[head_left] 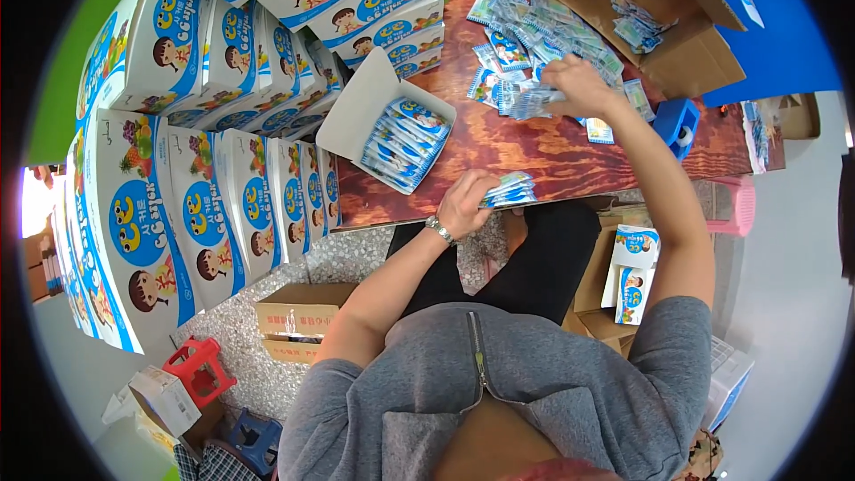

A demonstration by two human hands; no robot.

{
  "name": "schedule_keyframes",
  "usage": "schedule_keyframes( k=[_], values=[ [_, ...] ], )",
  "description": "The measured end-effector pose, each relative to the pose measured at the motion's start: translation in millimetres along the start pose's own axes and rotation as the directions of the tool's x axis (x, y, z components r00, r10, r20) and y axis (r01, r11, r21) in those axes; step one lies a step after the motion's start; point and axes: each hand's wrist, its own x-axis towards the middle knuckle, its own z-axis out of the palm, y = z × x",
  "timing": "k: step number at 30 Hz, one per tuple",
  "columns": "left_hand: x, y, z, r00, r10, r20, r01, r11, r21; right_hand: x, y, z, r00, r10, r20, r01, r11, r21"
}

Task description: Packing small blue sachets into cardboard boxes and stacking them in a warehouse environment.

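My left hand (465,204), with a metal watch on the wrist, is closed round a small stack of sachets (511,191) at the table's near edge. Farther off to the right, my right hand (577,87) has its fingers and thumb round a bunch of blue-and-white sachets (524,100) beside the loose heap. That heap of sachets (570,34) spreads toward a tipped carton. Left of my hands stands an open white box (346,129), its lid folded back, with upright sachets (405,144) packed in rows inside.
Stacked printed boxes (138,214) wall off the left side, with more boxes (356,0) behind. A brown carton (704,58) lies at the back right, near a blue tape dispenser (677,127). Below are a carton (298,316), a red stool (199,370) and a pink stool (736,205).
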Motion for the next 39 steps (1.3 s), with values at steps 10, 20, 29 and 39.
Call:
schedule_keyframes(
  k=[10,20,29,39],
  values=[
    [0.9,-1.4,-5.6,1.000,-0.009,0.003,0.009,0.999,-0.032,-2.3,-41.1,47.3,0.990,-0.071,-0.125,0.074,0.997,0.019],
    [4.0,2.0,-1.4,0.992,-0.051,-0.119,0.055,0.998,0.030,-37.0,-82.3,72.6,0.968,-0.038,-0.250,0.128,0.927,0.352],
    [4.3,-5.9,-7.7,0.997,-0.036,0.075,0.034,0.999,0.022,-71.2,-73.2,96.8,0.950,0.061,-0.306,0.115,0.842,0.527],
    [17.5,-2.9,-3.2,0.989,-0.060,0.139,0.069,0.996,-0.056,-65.0,-82.4,115.9,0.891,0.175,-0.419,0.200,0.679,0.707]
  ],
)
